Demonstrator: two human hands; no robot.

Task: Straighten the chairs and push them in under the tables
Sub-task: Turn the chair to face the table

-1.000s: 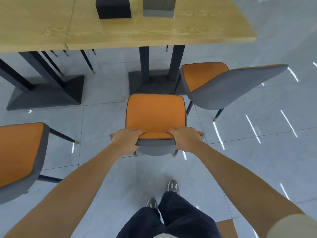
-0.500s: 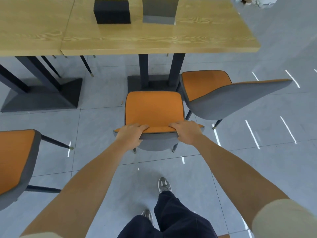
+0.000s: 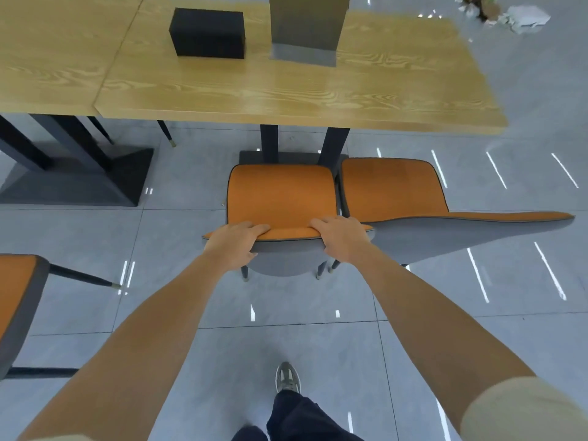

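Note:
An orange-seated chair with a grey shell (image 3: 281, 194) stands in front of me, its seat facing the wooden table (image 3: 286, 93). My left hand (image 3: 237, 245) grips the left end of its backrest top and my right hand (image 3: 342, 238) grips the right end. The seat's front edge sits close to the table's dark pedestal legs (image 3: 269, 141), still short of the tabletop edge. A second orange chair (image 3: 397, 189) stands right beside it, touching or nearly so, its backrest stretching out to the right.
A third orange chair (image 3: 16, 300) stands at the left edge, away from the neighbouring table (image 3: 54, 58). A black box (image 3: 208, 33) and a grey stand (image 3: 305, 27) sit on the tabletop. That neighbouring table's dark base (image 3: 95, 183) lies left. My shoe (image 3: 287, 381) is on the grey tiles.
Both hands have pushed the held chair forward toward the table, and I have stepped after it. It now sits level with the right-hand chair, close against it.

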